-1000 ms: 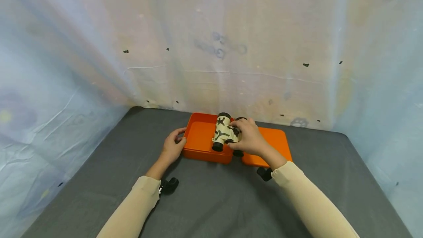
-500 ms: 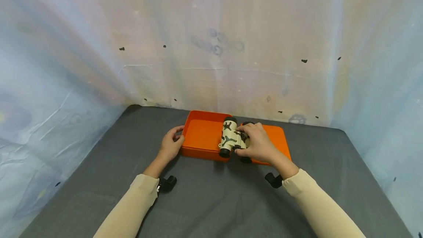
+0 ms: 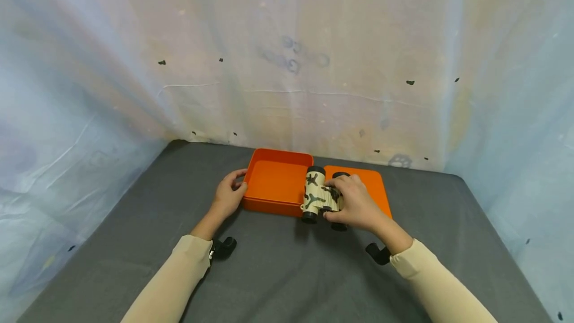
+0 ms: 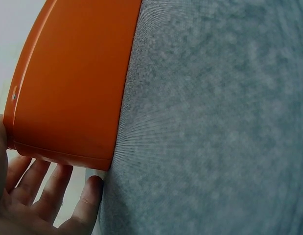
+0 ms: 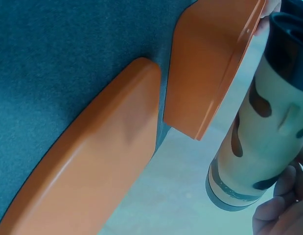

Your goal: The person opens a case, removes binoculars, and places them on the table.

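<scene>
A pair of toy binoculars (image 3: 315, 194) in cream camouflage with black ends is in my right hand (image 3: 358, 204), whose thumb and fingers grip the ribbed middle and far barrel. It is raised over the table, in front of the box's right corner. In the right wrist view, one barrel of the binoculars (image 5: 261, 127) is large and close, with curled fingertips (image 5: 283, 198) against it. My left hand (image 3: 228, 194) holds the left wall of an orange box (image 3: 271, 207), thumb at the rim and fingers along the outside. The left wrist view shows this box (image 4: 75, 83) standing on the cloth.
An orange lid (image 3: 375, 188) lies flat to the right of the box, partly behind the binoculars and my right hand. Dark grey cloth (image 3: 278, 268) covers the table. A patterned pale curtain (image 3: 341, 49) rises right behind it.
My right hand has carried the binoculars from over the box to the right and toward me, past the box's right edge. The left hand has kept its place on the box.
</scene>
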The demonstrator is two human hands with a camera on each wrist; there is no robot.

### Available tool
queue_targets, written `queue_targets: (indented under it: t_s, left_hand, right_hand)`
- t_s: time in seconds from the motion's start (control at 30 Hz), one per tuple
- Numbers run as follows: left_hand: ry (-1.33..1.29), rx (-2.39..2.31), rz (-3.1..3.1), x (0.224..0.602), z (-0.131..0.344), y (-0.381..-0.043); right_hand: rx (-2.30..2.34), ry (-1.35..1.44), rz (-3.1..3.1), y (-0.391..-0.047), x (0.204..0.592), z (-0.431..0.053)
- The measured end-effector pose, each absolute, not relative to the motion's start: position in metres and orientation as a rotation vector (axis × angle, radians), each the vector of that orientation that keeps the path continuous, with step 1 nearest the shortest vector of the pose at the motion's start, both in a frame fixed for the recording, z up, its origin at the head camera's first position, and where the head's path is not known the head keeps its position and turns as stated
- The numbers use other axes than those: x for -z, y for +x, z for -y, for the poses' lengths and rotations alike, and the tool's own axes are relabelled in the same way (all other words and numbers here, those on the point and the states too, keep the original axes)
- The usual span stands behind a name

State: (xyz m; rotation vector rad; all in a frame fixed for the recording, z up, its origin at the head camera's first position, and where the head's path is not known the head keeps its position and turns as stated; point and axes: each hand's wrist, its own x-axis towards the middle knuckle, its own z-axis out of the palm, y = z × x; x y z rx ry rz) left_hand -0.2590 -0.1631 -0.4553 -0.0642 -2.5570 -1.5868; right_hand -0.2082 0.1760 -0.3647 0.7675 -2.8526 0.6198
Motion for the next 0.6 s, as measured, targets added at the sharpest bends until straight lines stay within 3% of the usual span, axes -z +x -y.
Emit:
queue_targets:
  t_s: [0.6]
  left_hand:
    - [-0.053,1.578,2.572,0.456,0.163,-0.26]
  right_hand:
    - [-0.588,0.779,2.854,-0.194,0.365,-0.185]
